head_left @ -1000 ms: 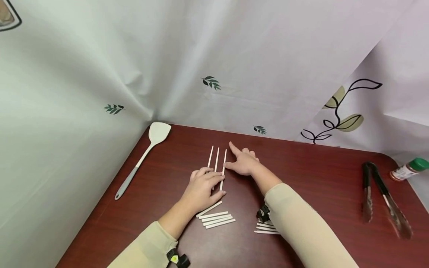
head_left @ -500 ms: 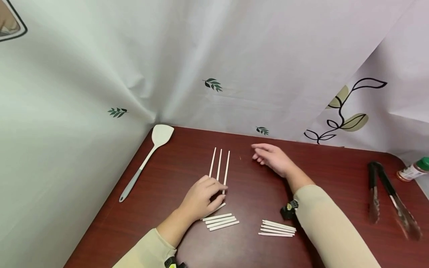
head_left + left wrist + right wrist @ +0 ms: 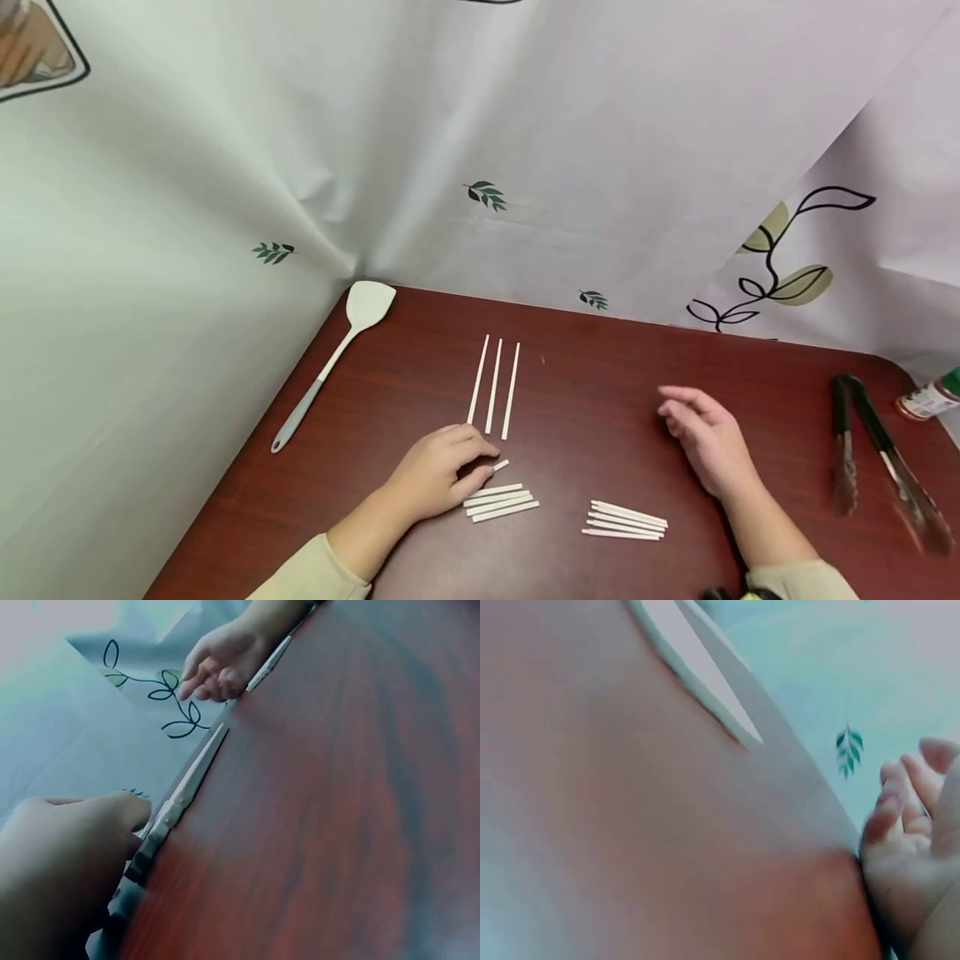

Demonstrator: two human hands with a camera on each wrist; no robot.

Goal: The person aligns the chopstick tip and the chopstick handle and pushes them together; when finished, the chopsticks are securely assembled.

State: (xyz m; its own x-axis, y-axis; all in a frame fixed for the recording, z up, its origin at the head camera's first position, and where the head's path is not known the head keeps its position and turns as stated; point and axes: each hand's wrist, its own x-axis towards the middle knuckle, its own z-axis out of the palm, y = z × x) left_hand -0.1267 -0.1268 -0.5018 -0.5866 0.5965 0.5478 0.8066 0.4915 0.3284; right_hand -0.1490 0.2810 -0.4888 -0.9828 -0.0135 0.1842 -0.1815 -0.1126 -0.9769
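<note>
1 stick (image 3: 502, 465) part-hidden by left hand (image 3: 442, 469) | grip: can't tell | right hand (image 3: 708, 442) relaxed

dark red wood-grain tabletop (image 3: 570, 408): spatula (image 3: 336, 354) along left edge, by far-left corner; three long white sticks (image 3: 494, 386) toward far edge; two groups of short white sticks (image 3: 624, 521) farther from it; tongs (image 3: 872, 419) near right edge; bottle (image 3: 926, 402) at far-right corner.

A: What stands around that dark reddish-brown wood-grain table (image 3: 600, 392)?
B: Pale, creased sheeting (image 3: 600, 167), along the back and left sides, meeting in a corner.
A: Plain?
B: Printed: small dark-green leaf sprigs (image 3: 487, 196), and toward the right a black-outlined vine with olive leaves (image 3: 770, 260).
A: And the light?
B: Soft, leaving a pale sheen (image 3: 480, 562) on the table's near part.
</note>
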